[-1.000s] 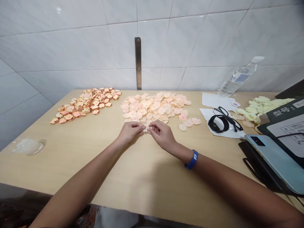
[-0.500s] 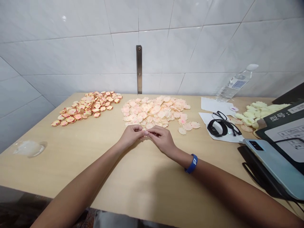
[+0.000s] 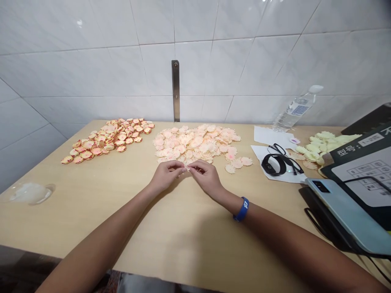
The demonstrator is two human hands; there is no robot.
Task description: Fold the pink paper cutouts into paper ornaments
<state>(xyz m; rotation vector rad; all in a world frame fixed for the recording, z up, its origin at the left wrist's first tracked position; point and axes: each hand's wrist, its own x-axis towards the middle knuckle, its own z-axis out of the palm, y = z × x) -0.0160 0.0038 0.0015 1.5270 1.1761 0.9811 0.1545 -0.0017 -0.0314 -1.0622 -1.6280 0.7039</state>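
My left hand (image 3: 166, 176) and my right hand (image 3: 205, 176) meet over the middle of the table, thumbs and fingertips pinched together. Between them is a small pale piece with a frilled edge (image 3: 187, 169), mostly covered by my fingers; it looks like one of the petal discs. Just behind my hands lies a loose pile of pale pink petal discs (image 3: 198, 142) with jagged edges. To the left, another pile holds cupped flower pieces (image 3: 122, 136) with yellowish insides and red rims. A blue band (image 3: 242, 209) circles my right wrist.
At the left stands a shallow clear dish (image 3: 33, 193) with whitish contents. On the right are a clear bottle (image 3: 296, 109), white paper (image 3: 258, 156), glasses (image 3: 295, 165), a black wristband (image 3: 270, 166), pale green petals (image 3: 320, 144), a light blue phone (image 3: 348, 215) and a dark box (image 3: 366, 162).
The view has shifted slightly, so the scene sits a little further left. My hands stay together at the same spot, with small finger movements around the pale piece.
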